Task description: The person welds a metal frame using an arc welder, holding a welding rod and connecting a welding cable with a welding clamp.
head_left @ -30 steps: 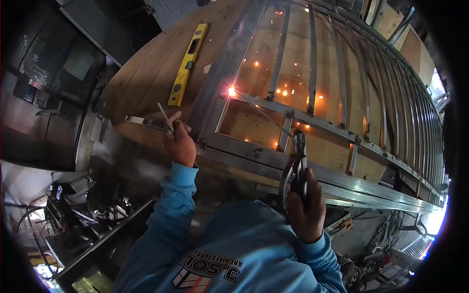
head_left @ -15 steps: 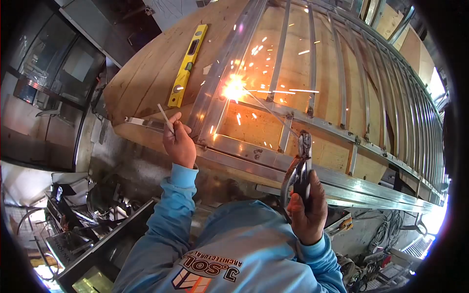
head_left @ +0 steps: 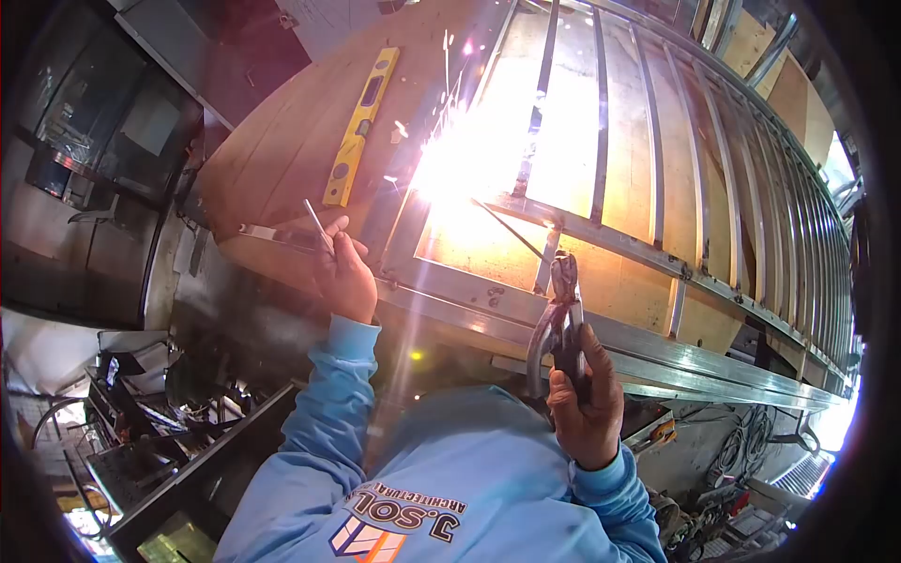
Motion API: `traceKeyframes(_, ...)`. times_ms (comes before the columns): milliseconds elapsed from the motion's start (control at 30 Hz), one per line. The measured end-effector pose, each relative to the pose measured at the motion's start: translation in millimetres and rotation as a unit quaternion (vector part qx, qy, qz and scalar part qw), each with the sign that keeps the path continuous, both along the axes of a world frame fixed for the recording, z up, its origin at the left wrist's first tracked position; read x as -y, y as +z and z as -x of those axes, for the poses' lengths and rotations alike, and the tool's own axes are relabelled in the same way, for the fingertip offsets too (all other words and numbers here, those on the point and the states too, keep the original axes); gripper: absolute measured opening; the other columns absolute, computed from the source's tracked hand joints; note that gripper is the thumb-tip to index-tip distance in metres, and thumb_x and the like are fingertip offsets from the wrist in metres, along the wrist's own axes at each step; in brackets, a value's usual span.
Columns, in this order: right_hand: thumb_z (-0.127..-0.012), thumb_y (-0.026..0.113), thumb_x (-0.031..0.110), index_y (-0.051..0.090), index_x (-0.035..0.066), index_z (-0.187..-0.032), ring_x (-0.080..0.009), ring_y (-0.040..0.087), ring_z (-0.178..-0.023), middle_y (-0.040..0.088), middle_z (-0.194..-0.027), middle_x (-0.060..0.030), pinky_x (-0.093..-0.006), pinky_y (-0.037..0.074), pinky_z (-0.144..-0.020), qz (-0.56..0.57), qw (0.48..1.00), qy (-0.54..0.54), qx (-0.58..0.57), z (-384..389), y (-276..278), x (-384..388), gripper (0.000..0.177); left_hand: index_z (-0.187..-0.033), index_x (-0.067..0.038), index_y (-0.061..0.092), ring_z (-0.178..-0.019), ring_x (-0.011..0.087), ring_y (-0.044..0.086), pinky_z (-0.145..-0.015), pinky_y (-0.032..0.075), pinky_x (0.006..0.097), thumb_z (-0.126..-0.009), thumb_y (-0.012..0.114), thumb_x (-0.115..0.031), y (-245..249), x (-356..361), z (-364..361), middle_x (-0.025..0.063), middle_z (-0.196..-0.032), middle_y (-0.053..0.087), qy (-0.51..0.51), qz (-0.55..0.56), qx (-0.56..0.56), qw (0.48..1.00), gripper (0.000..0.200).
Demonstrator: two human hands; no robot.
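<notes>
My right hand (head_left: 591, 403) is closed around an electrode holder (head_left: 565, 324). A thin welding rod (head_left: 514, 231) is clamped in the holder's jaws and points up and left into a blinding white arc. Glare hides the rod's tip and the joint on the metal frame (head_left: 460, 281) under it. My left hand (head_left: 347, 281) is at the frame's near left corner, pinching a short, thin grey rod (head_left: 314, 219) between its fingers.
A yellow spirit level (head_left: 362, 127) lies on the wooden tabletop (head_left: 282, 141), left of the arc. Parallel metal bars (head_left: 654, 141) run away to the right. A flat metal strip (head_left: 267, 233) lies near the table's left edge. Coiled cables (head_left: 743, 441) hang at lower right.
The small orange spark burst has flared into a large white glare. My right hand and the electrode holder have moved slightly left and the rod has shifted. My left hand has stayed put.
</notes>
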State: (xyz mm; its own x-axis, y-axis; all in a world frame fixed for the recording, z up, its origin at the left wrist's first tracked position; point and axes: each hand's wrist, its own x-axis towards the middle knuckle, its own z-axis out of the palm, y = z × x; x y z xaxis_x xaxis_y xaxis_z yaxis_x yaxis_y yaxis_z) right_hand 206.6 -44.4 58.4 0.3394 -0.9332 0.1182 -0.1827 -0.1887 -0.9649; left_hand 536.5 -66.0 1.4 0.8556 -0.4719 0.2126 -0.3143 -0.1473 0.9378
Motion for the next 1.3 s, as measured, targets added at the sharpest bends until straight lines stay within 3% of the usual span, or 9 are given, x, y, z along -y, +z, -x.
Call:
traceKeyframes(233,-0.093,0.067,0.008,0.045,-0.002,-0.146,-0.0247,0.072,-0.099,0.071,-0.116,-0.0202,-0.0343,0.056,-0.083,0.104,0.994,-0.022,-0.022,0.6,-3.1,3.5,0.059,-0.121,-0.002,0.064,-0.074,0.0087,0.051,-0.071,0.041,0.0262,-0.104,0.044,-0.021,-12.1,1.3,-6.0,0.0009,-0.076,0.056,-0.009,0.03,-0.034,0.999,0.032)
traceKeyframes(333,-0.094,0.066,0.008,0.045,-0.003,-0.146,-0.0261,0.072,-0.1,0.071,-0.114,-0.0208,-0.034,0.056,-0.085,0.068,0.997,-0.013,-0.037,-0.3,5.3,2.5,0.058,-0.12,-0.002,0.064,-0.073,0.0079,0.05,-0.071,0.041,0.0255,-0.105,0.044,-0.02,-13.3,1.6,-6.5,0.0006,-0.075,0.055,-0.008,0.038,-0.044,0.998,0.031)
traceKeyframes(633,-0.094,0.064,0.005,0.044,-0.003,-0.147,-0.0124,0.066,-0.087,0.071,-0.102,-0.0121,-0.0269,0.053,-0.077,-0.037,0.999,0.003,0.036,-0.6,-2.4,-2.0,0.057,-0.118,-0.001,0.065,-0.076,0.0136,0.055,-0.076,0.046,0.0309,-0.105,0.042,-0.021,-4.2,-1.1,-2.4,0.0027,-0.074,0.058,-0.011,0.017,-0.003,1.0,0.033)
traceKeyframes(767,-0.094,0.062,0.002,0.043,-0.002,-0.148,-0.0122,0.065,-0.087,0.07,-0.105,-0.0123,-0.0277,0.053,-0.076,0.044,0.999,0.004,0.002,-2.1,-4.7,2.7,0.057,-0.119,0.0,0.064,-0.076,0.0151,0.056,-0.076,0.046,0.0318,-0.104,0.043,-0.022,1.3,-1.4,-0.5,0.0037,-0.075,0.058,-0.009,-0.02,0.044,0.999,0.034)
traceKeyframes(867,-0.095,0.063,0.008,0.043,-0.004,-0.147,-0.0166,0.067,-0.082,0.07,-0.099,-0.0144,-0.0304,0.054,-0.071,-0.009,0.999,-0.005,0.049,8.5,-10.9,-5.4,0.056,-0.12,0.0,0.064,-0.077,0.0159,0.055,-0.076,0.046,0.0322,-0.104,0.044,-0.024,-5.2,-0.8,-4.0,0.0051,-0.079,0.059,-0.021,0.001,0.014,1.0,0.035)
traceKeyframes(933,-0.094,0.063,0.009,0.043,-0.004,-0.146,-0.0218,0.071,-0.082,0.071,-0.1,-0.0162,-0.0342,0.056,-0.071,0.146,0.988,-0.012,-0.043,8.8,6.3,0.8,0.057,-0.117,0.0,0.065,-0.073,0.0165,0.055,-0.073,0.048,0.0324,-0.105,0.047,-0.022,-13.5,0.4,-7.1,0.0051,-0.075,0.056,-0.007,0.036,0.052,0.998,0.031)
traceKeyframes(1167,-0.089,0.069,0.012,0.05,-0.005,-0.141,-0.0272,0.072,-0.088,0.07,-0.105,-0.0213,-0.0363,0.057,-0.077,0.088,0.982,0.115,-0.118,52.6,43.4,-20.0,0.057,-0.123,-0.004,0.063,-0.078,0.0139,0.054,-0.072,0.046,0.0318,-0.106,0.052,-0.035,-22.0,-35.3,-35.8,0.0056,-0.086,0.06,0.01,0.087,-0.044,0.995,0.037)
traceKeyframes(1233,-0.09,0.068,0.015,0.048,-0.007,-0.141,-0.0194,0.067,-0.084,0.069,-0.098,-0.0144,-0.0342,0.054,-0.075,0.12,0.972,0.139,-0.147,58.6,42.3,-21.7,0.059,-0.121,-0.005,0.063,-0.078,0.0127,0.053,-0.071,0.046,0.0313,-0.106,0.052,-0.034,-51.1,-58.8,-59.1,0.0061,-0.092,0.06,0.049,0.137,-0.066,0.987,0.035)
traceKeyframes(1300,-0.095,0.065,0.005,0.038,-0.002,-0.149,-0.03,0.065,-0.113,0.055,-0.142,-0.0228,-0.0347,0.054,-0.089,0.107,0.957,0.225,-0.151,65.7,49.1,-17.5,0.061,-0.119,-0.005,0.064,-0.077,0.012,0.053,-0.07,0.046,0.0307,-0.106,0.051,-0.03,-90.0,-93.5,-81.7,0.0053,-0.092,0.061,0.088,0.048,0.062,0.993,0.032)
